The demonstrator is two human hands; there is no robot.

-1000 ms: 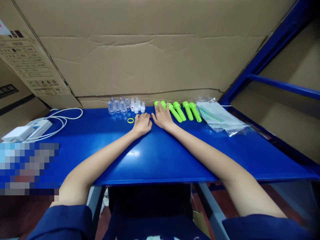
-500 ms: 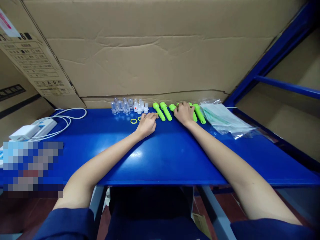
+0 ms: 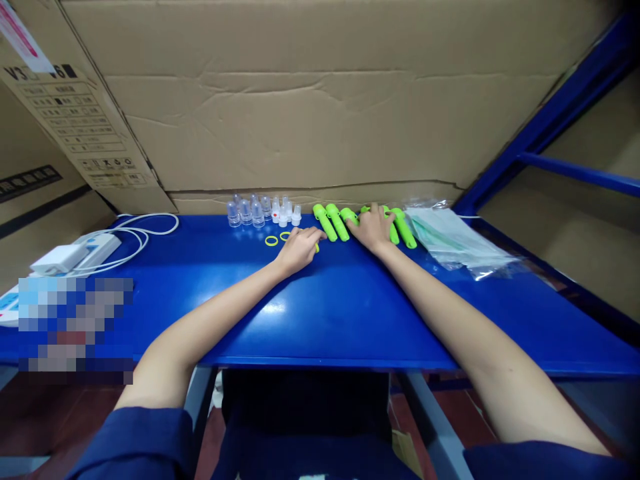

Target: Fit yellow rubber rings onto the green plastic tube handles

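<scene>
Along the back of the blue table lies a row of bright green plastic handles. My right hand rests on the middle of that row, fingers spread flat over the green pieces and hiding some of them. My left hand sits just left of the row with its fingers curled, a yellow ring showing at its fingertips. Two more yellow rings lie on the table left of that hand. Behind them stand several clear caps and small white nozzles.
Clear plastic bags lie at the right end of the row. A white power strip with coiled cable sits at the far left. Cardboard sheets wall off the back; a blue rack frame rises on the right.
My right hand slid right from the leftmost green handles to the middle of the row. My left hand shifted slightly right and curled onto a yellow ring.
</scene>
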